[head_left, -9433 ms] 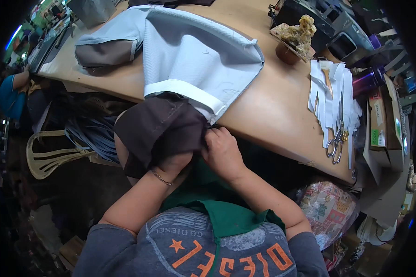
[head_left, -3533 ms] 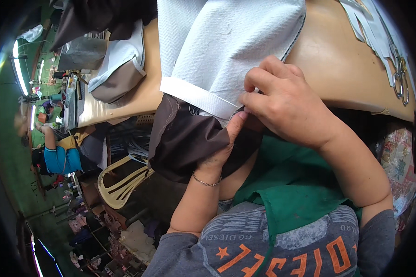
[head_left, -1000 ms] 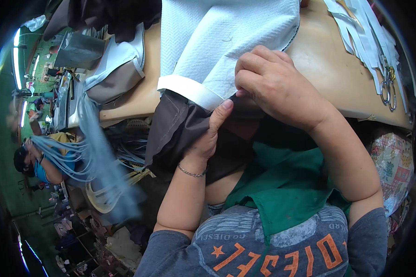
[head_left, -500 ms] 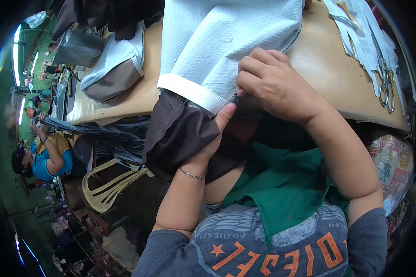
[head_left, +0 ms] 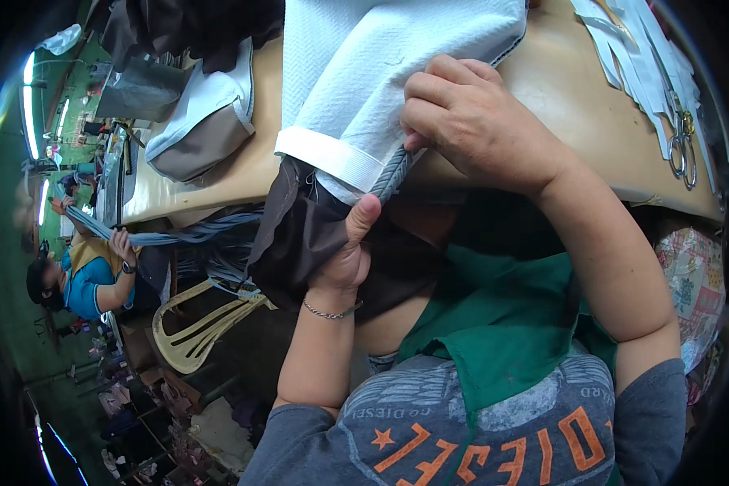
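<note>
A light-blue quilted fabric piece (head_left: 356, 73) lies over the table edge, joined to dark brown cloth (head_left: 292, 235) that hangs down. A white elastic band (head_left: 330, 155) crosses it near that join. Along the right side of the fabric shows a grey ribbed edging (head_left: 392, 175). My right hand (head_left: 470, 117) pinches the upper end of this edging, fingertips partly hidden. Below, my left hand (head_left: 344, 255) grips the brown cloth, its thumb raised beside the edging's lower end and its other fingers mostly under the cloth.
Scissors (head_left: 682, 154) lie on white fabric strips (head_left: 624, 65) at the table's right. Another blue-and-brown piece (head_left: 206, 121) rests on the table (head_left: 559, 105) to the left. Beyond a yellow chair (head_left: 206, 328), a co-worker (head_left: 97, 275) handles grey strips (head_left: 162, 236).
My left hand has moved down and slightly left, and my right hand a little up and left. More grey edging shows between them. The co-worker's arm has shifted along the strips.
</note>
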Demonstrator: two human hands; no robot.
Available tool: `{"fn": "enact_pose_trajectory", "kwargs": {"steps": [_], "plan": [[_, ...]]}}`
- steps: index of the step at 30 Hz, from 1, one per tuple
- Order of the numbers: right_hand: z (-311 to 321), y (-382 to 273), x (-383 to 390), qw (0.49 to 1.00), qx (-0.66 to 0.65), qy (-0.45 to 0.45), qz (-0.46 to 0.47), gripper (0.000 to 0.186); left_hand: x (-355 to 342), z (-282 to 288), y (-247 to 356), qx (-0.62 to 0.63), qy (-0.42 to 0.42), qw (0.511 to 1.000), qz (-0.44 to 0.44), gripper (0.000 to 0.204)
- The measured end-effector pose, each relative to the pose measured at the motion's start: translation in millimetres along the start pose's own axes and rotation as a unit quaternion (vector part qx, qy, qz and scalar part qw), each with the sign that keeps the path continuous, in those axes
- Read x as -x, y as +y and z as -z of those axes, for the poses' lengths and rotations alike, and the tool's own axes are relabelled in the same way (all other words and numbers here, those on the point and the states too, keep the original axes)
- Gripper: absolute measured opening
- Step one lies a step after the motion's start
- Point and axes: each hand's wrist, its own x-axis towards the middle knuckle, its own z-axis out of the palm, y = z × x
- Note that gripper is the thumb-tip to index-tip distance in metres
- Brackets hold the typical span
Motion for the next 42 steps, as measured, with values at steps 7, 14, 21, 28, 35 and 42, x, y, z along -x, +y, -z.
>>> {"fn": "enact_pose_trajectory", "kwargs": {"steps": [7,14,21,28,35,42], "plan": [[-2,-4,-2,0.997,-0.064,0.016,-0.046,0.012,-13,5,17,-0.333,-0.069,0.93,-0.143,0.052],[6,-7,-3,0.996,-0.066,-0.032,-0.058,0.008,-14,-22,14,-0.251,-0.01,0.965,-0.08,0.035],[2,-2,-4,0.998,-0.027,-0.039,-0.052,0.014,-18,-26,9,-0.124,-0.019,0.992,-0.029,0.041],[44,51,17,0.966,-0.001,0.234,-0.106,0.04,-11,30,26,-0.539,-0.028,0.831,-0.134,0.061],[17,122,24,0.856,-0.383,0.178,-0.298,0.031,-31,24,7,-0.255,0.081,0.952,-0.15,0.038],[49,97,-29,0.892,-0.009,0.42,-0.17,0.022,-44,16,130,-0.584,0.281,0.607,-0.46,0.047]]}}
